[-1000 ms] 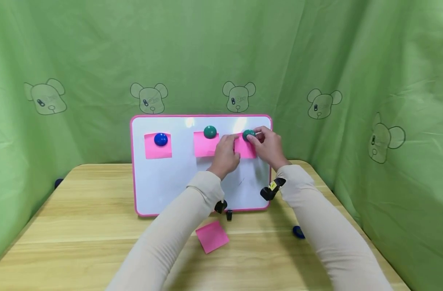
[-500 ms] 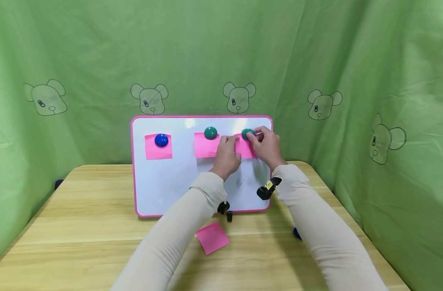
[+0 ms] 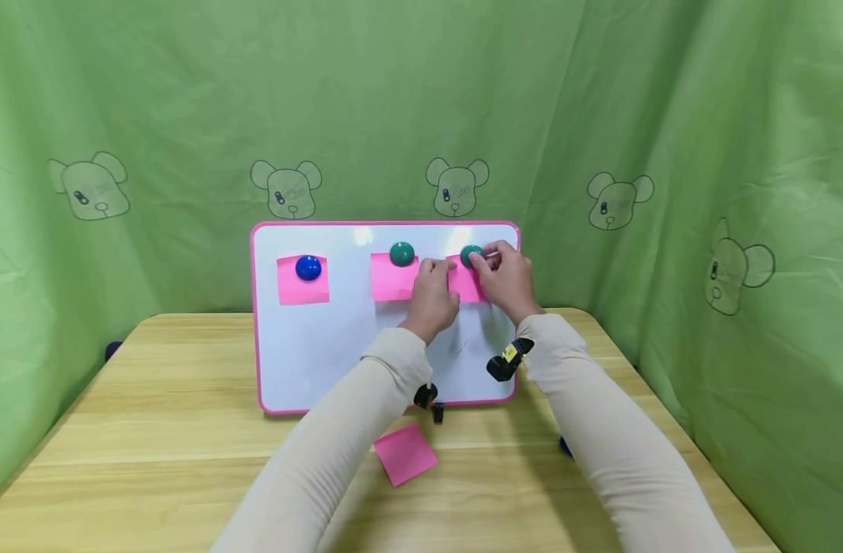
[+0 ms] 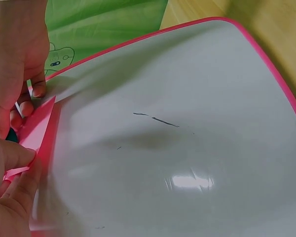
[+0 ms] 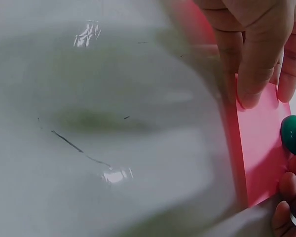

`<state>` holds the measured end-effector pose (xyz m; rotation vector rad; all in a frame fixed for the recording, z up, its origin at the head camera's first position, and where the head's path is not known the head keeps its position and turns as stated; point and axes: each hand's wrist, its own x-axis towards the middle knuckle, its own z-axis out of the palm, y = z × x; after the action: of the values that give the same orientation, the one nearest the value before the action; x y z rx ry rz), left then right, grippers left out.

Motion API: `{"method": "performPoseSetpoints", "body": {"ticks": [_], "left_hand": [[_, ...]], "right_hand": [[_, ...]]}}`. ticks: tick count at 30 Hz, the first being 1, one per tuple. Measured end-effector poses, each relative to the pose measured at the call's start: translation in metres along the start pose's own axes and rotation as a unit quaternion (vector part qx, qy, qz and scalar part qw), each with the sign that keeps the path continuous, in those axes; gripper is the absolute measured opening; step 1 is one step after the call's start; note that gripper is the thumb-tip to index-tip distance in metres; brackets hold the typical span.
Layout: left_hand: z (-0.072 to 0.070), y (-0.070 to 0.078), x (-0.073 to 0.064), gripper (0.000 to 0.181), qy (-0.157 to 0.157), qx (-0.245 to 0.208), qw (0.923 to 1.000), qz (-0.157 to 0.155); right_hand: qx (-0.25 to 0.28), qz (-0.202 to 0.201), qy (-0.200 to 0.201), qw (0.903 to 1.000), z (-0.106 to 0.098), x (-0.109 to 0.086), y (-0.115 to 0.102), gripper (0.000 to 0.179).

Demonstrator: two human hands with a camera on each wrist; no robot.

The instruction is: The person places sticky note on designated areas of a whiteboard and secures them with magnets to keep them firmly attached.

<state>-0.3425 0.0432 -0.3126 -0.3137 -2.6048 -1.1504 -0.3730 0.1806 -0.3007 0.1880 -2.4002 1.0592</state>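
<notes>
My left hand (image 3: 433, 301) pinches the left edge of a pink sticky note (image 3: 466, 287) against the upper right of a whiteboard (image 3: 338, 346). At the note's top edge, my right hand (image 3: 509, 278) holds a round green magnet (image 3: 470, 256) between thumb and fingers. In the right wrist view the left thumb presses the note (image 5: 260, 143), whose lower edge stands off the board, and the green magnet (image 5: 292, 134) lies over its top. Part of the note is hidden behind the fingers in the left wrist view.
On the board, another green magnet (image 3: 402, 254) is at a second pink note (image 3: 392, 283), and a blue magnet (image 3: 308, 268) on a third (image 3: 303, 290). A loose pink note (image 3: 405, 455) lies on the wooden table (image 3: 151, 430). My right sleeve mostly covers a blue object (image 3: 565, 446).
My right hand and the green magnet have shifted slightly left and up at the note. The right forearm has moved left, covering more of the blue object. My left hand has barely moved.
</notes>
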Motion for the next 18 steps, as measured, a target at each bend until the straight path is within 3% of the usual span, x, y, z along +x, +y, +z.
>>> {"method": "performPoseSetpoints", "body": {"ticks": [18], "left_hand": [[0.0005,-0.0002,-0.0011,0.052,-0.005,0.009,0.9999,-0.003]], "right_hand": [[-0.003,0.008,0.012,0.9999,0.0009,-0.0003,0.0016,0.031]]}}
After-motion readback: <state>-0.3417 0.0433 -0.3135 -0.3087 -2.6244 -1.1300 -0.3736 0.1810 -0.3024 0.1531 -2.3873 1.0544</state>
